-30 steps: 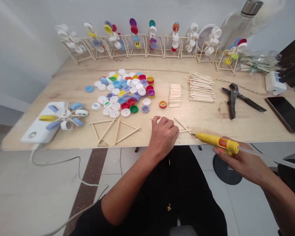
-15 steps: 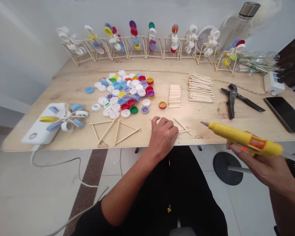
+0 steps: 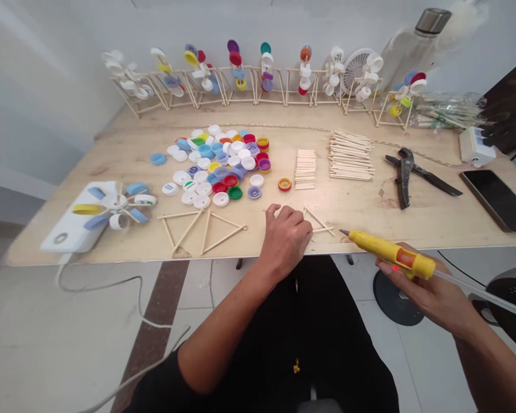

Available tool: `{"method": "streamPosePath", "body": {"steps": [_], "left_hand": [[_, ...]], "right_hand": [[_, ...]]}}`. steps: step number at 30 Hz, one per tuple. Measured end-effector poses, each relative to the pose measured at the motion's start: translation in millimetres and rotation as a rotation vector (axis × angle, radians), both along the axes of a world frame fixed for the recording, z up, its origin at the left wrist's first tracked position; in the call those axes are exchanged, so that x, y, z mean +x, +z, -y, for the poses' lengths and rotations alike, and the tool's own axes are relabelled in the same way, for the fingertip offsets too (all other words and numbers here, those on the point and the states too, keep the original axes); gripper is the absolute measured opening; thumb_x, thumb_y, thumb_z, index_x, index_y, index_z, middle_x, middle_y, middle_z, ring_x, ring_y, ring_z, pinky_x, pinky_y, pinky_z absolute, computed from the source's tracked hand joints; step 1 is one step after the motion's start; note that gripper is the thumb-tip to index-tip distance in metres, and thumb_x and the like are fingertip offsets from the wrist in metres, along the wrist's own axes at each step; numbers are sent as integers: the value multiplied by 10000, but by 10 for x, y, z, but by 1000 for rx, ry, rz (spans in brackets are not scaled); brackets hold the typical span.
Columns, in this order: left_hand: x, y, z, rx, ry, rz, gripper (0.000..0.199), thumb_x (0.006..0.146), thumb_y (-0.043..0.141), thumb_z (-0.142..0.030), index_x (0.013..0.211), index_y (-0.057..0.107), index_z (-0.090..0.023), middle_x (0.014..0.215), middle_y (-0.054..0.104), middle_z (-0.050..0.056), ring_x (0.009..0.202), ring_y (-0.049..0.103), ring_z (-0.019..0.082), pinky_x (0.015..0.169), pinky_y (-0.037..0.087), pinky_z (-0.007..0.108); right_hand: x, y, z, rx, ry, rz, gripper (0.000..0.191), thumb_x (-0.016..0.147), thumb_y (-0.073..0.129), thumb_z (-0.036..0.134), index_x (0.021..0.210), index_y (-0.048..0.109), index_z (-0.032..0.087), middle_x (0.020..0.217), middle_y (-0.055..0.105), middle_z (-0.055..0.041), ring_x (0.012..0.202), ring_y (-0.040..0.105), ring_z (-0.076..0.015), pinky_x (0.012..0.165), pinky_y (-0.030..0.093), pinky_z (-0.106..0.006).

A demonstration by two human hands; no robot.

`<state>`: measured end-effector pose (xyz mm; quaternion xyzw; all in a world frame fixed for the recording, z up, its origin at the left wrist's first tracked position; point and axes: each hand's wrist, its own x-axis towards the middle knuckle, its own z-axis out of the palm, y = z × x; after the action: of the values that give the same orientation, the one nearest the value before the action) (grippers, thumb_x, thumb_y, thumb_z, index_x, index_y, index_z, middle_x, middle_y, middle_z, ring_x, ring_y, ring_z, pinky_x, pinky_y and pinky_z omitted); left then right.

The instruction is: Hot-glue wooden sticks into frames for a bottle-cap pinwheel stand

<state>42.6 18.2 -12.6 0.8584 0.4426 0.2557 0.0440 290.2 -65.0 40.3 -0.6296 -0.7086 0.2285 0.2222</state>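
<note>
Pale wooden table point(image 3: 430, 225) against whitish wall point(image 3: 284, 23), tiled floor point(image 3: 26, 332) below. Right hand point(image 3: 438, 295) grips yellow glue gun point(image 3: 387, 252), tip near front edge. Left hand point(image 3: 286, 235) curled over stick triangle point(image 3: 324, 229), middle of front edge; can't tell if gripping.

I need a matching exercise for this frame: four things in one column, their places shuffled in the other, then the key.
1. Glue gun
2. Left hand
3. Black tool
4. Phone

A. Between the long sticks and the phone
B. Flat at the table's right
C. In the right hand
D. Partly covering a stick frame

Pairs: 1-C, 2-D, 3-A, 4-B
</note>
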Motion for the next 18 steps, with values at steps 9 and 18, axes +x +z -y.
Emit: {"method": "streamPosePath", "body": {"steps": [9, 18], "left_hand": [[0, 67, -41, -48, -24, -35, 207, 846, 516, -169, 663, 609, -186, 715, 623, 23, 823, 518, 187, 936, 298, 456], [14, 186, -91, -135, -48, -86, 139, 789, 573, -159, 661, 616, -187, 721, 645, 33, 803, 520, 199, 924, 298, 479]], "right_hand": [[17, 15, 46, -45, -47, -108, 276, 835, 528, 495, 881, 618, 238, 767, 652, -27, 662, 616, -186, 504, 481, -282], [-67, -72, 123, -44, -1, -150, 297, 822, 538, 519, 808, 633, 237, 675, 624, -19, 647, 614, -185, 547, 524, -293]]}}
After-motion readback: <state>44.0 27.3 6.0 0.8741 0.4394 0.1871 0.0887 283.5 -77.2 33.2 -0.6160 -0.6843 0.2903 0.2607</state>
